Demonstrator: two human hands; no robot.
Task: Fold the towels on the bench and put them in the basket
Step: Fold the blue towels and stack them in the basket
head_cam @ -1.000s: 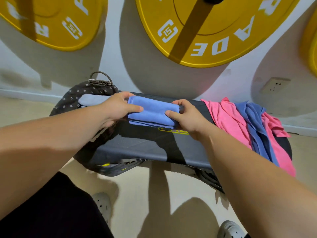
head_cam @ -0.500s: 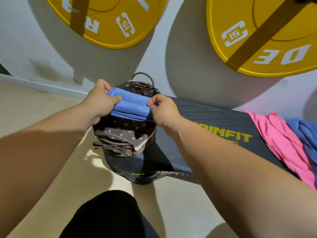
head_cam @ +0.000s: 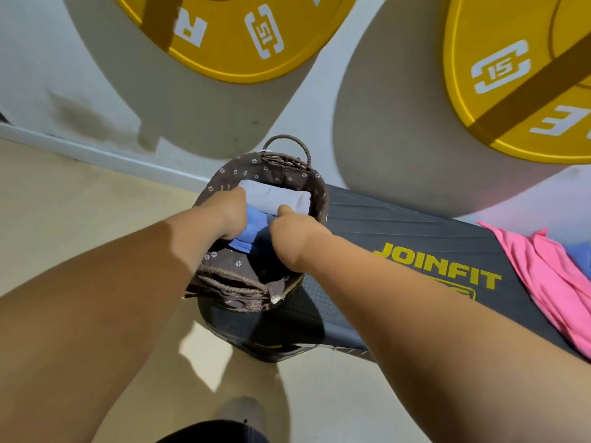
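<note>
A brown flowered basket (head_cam: 281, 169) with a wicker handle stands on the left end of the black bench (head_cam: 399, 225). Both my hands reach down into it, holding a folded blue towel (head_cam: 256, 228) between them. My left hand (head_cam: 228, 212) grips the towel's left end and my right hand (head_cam: 287, 231) its right end. Behind the blue towel, a folded grey towel (head_cam: 275, 196) lies inside the basket. Unfolded pink towels (head_cam: 550, 276) and a blue one (head_cam: 580, 254) lie heaped at the bench's right end.
Two large yellow weight plates (head_cam: 243, 36) (head_cam: 524, 75) lean on the white wall behind the bench. Beige floor lies to the left and in front, where my shoe (head_cam: 243, 410) shows near the lower edge.
My hands carried the folded blue towel left from the bench top to the basket and lowered it inside, in front of the grey towel. The view swung left with them.
</note>
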